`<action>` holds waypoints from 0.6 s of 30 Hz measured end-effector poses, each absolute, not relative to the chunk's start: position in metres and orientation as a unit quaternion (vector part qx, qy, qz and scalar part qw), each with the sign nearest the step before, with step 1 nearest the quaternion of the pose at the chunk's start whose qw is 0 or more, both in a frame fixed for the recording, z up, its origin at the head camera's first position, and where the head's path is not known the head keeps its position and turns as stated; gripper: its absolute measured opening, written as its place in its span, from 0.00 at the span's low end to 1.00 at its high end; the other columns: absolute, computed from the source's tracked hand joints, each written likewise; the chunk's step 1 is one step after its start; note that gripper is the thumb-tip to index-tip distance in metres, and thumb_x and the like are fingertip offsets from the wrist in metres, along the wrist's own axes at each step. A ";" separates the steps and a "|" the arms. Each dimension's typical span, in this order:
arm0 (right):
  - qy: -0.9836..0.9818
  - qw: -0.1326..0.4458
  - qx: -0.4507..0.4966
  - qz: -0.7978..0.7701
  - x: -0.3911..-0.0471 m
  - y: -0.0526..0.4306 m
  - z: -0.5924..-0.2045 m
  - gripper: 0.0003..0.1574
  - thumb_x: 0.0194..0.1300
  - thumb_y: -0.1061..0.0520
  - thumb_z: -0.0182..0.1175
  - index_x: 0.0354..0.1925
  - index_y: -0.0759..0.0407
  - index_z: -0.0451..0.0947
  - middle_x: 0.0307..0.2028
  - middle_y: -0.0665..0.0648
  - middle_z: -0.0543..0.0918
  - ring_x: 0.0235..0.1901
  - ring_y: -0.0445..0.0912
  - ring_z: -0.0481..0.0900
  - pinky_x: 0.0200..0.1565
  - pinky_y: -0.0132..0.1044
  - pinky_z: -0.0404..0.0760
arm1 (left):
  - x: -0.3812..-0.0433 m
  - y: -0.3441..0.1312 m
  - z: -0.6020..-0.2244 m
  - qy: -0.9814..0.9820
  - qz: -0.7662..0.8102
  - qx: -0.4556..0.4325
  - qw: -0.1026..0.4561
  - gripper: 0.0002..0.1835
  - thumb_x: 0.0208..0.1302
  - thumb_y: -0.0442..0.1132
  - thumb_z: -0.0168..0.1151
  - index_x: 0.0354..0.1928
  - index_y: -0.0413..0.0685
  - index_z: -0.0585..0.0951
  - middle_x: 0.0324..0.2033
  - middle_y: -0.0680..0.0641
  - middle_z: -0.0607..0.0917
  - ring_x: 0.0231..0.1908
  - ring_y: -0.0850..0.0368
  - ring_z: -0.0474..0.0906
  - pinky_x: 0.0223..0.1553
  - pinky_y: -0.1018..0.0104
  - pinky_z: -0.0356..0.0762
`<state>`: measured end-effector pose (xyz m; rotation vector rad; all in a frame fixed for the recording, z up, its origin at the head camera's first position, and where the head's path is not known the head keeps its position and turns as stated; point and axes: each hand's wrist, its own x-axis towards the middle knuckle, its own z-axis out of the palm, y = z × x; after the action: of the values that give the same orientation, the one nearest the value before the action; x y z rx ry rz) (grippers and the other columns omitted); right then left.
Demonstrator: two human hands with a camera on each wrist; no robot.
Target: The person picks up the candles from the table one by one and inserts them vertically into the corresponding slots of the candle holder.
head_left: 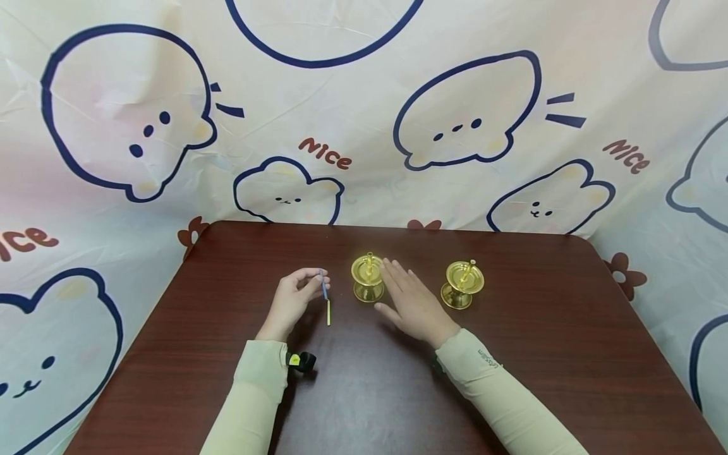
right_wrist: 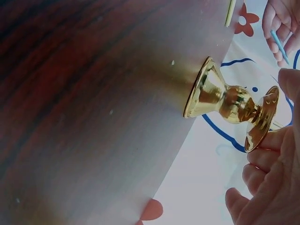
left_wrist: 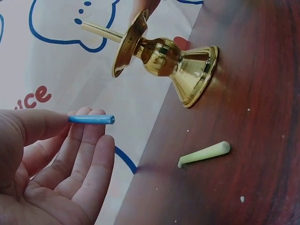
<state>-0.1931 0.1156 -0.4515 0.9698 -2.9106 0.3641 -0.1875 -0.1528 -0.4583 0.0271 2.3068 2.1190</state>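
Observation:
My left hand (head_left: pixel 289 302) pinches a thin blue candle (left_wrist: pixel 91 119) between thumb and fingertips, raised above the table. A pale yellow-green candle (left_wrist: pixel 206 153) lies on the table below it. To the right of that hand stands a shiny gold candle holder (head_left: pixel 368 292), upright, with a dish and a slim tube rising from its middle. My right hand (head_left: pixel 418 308) reaches in beside this holder with its fingers extended, fingertips right at the dish's rim (right_wrist: pixel 270 105). A second, matching gold candle holder (head_left: pixel 457 298) stands to the right of that hand.
The dark red-brown wooden table (head_left: pixel 546 354) has small white crumbs near the yellow-green candle. Behind and beside it hangs a pale curtain (head_left: pixel 364 114) printed with cartoon animals. A small black device (head_left: pixel 304 361) is strapped at the left wrist.

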 end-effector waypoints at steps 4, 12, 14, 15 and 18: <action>-0.942 0.024 0.314 0.114 -0.193 0.115 -0.452 0.47 0.77 0.40 0.53 0.79 0.64 0.49 0.79 0.63 0.52 0.78 0.55 0.47 0.75 0.52 0.51 | -0.189 -0.152 -0.456 0.735 0.677 0.016 -0.002 0.16 0.76 0.33 0.55 0.57 0.26 0.77 0.50 0.26 0.82 0.53 0.33 0.82 0.51 0.63 0.83; -0.941 0.027 0.318 0.112 -0.193 0.115 -0.452 0.48 0.77 0.40 0.53 0.79 0.65 0.49 0.79 0.63 0.52 0.78 0.55 0.47 0.75 0.52 0.51 | -0.192 -0.149 -0.444 0.745 0.666 0.028 -0.019 0.16 0.76 0.35 0.57 0.57 0.29 0.79 0.49 0.28 0.84 0.50 0.39 0.85 0.50 0.64 0.83; -0.942 0.027 0.317 0.110 -0.193 0.115 -0.452 0.48 0.77 0.40 0.53 0.79 0.65 0.49 0.79 0.63 0.52 0.78 0.55 0.47 0.75 0.52 0.51 | -0.193 -0.147 -0.441 0.752 0.657 0.034 -0.026 0.16 0.76 0.37 0.57 0.56 0.31 0.80 0.48 0.30 0.85 0.50 0.41 0.85 0.50 0.64 0.83; -0.942 0.027 0.317 0.111 -0.192 0.116 -0.452 0.48 0.77 0.40 0.53 0.79 0.65 0.49 0.79 0.63 0.52 0.78 0.55 0.47 0.75 0.52 0.51 | -0.193 -0.147 -0.440 0.755 0.654 0.038 -0.028 0.15 0.76 0.37 0.57 0.56 0.32 0.80 0.48 0.31 0.85 0.50 0.40 0.85 0.51 0.63 0.82; -0.942 0.026 0.316 0.111 -0.192 0.116 -0.452 0.48 0.77 0.40 0.53 0.79 0.64 0.48 0.79 0.63 0.52 0.78 0.55 0.47 0.76 0.51 0.51 | -0.196 -0.144 -0.437 0.757 0.651 0.049 -0.033 0.15 0.76 0.37 0.57 0.56 0.33 0.80 0.48 0.30 0.85 0.50 0.39 0.85 0.52 0.61 0.82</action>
<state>-0.1922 0.1158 -0.4518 0.9773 -2.9114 0.3423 -0.1956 -0.1440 -0.4365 0.1560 2.4284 2.0892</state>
